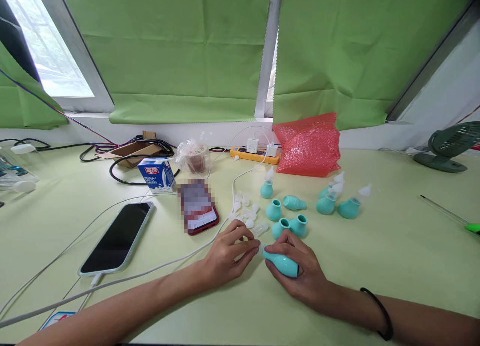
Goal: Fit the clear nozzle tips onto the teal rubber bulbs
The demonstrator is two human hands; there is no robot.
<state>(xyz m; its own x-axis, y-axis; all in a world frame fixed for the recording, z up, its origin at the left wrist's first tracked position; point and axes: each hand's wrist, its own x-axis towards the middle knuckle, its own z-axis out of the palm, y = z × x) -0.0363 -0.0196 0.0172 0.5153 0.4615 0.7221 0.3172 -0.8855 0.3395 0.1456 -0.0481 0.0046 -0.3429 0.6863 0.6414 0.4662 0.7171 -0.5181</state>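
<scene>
About eight teal bulbs (299, 225) lay loose on the worktop (375, 266). The right hand (300, 276) curled around a ninth bulb (283, 264), and the left hand (228, 253) pinched one clear tip (258, 247) at its mouth.

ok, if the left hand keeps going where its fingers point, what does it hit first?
The left hand aims at the teal bulb gripped by the right hand, close ahead, so that comes first. A clear tip seems pinched at its fingertips, nearly touching the bulb.
</scene>
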